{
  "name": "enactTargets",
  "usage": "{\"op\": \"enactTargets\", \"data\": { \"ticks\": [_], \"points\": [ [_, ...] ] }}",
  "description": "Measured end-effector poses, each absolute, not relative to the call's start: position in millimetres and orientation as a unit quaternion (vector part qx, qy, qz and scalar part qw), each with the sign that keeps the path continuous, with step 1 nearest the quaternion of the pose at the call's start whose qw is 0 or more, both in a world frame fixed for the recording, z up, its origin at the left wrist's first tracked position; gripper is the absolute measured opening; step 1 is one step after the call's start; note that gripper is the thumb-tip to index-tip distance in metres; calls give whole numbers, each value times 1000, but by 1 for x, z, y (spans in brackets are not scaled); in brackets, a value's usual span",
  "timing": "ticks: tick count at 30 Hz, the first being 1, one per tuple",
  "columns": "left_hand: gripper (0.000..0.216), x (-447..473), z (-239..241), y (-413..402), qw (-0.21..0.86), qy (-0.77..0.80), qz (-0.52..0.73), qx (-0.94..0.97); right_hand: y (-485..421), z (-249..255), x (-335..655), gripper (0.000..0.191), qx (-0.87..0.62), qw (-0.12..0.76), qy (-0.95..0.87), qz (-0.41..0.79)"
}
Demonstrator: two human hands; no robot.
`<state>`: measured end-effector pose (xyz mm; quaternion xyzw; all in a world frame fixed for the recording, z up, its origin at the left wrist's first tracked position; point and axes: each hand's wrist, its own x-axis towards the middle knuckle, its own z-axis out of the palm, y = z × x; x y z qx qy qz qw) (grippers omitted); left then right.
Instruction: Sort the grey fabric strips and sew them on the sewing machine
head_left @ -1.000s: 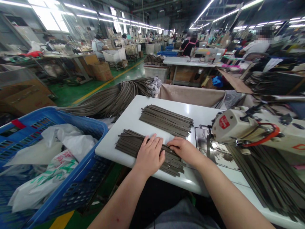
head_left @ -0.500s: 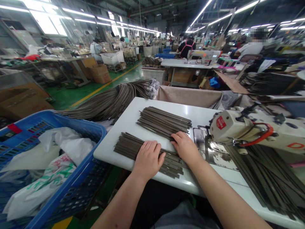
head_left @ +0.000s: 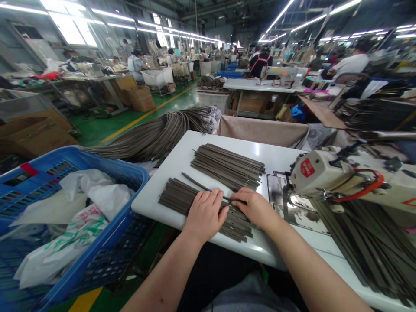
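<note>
Two flat bundles of narrow dark grey-brown strips lie on the white sewing table [head_left: 147, 203]. My left hand [head_left: 205, 214] rests palm down across the near bundle [head_left: 175, 196], with its fingers laid out and the thumb apart. A single strip [head_left: 194, 180] runs at a slant between the bundles and passes by my left fingertips. My right hand [head_left: 255, 207] pinches this strip near its right end, above the near bundle. Just beyond my hands is the far bundle [head_left: 229, 164], which neither hand touches.
To the right stands a sewing machine [head_left: 351, 173], with more long strips [head_left: 364, 242] under its arm. A blue plastic basket [head_left: 139, 182] holding white bags is at the left. Long strips [head_left: 159, 134] hang in a heap behind the table. Other people sit at workstations farther off.
My right hand has come back from the far bundle's near edge toward the near bundle, with one strip in its fingers. That strip now lies apart between the bundles. My left hand stays put.
</note>
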<state>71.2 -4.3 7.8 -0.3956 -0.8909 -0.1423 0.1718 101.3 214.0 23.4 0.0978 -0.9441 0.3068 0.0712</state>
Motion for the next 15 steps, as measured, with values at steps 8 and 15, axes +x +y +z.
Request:
{"op": "enactTargets", "data": {
  "ticks": [8, 15],
  "points": [
    [28, 74, 13, -4, 165, -899, -144, -380, 221, 18, 93, 24, 62, 138, -978, 142],
    [29, 71, 6, -4, 161, -893, -153, -391, 212, 23, 99, 18, 113, 135, -984, 3]
  ]
}}
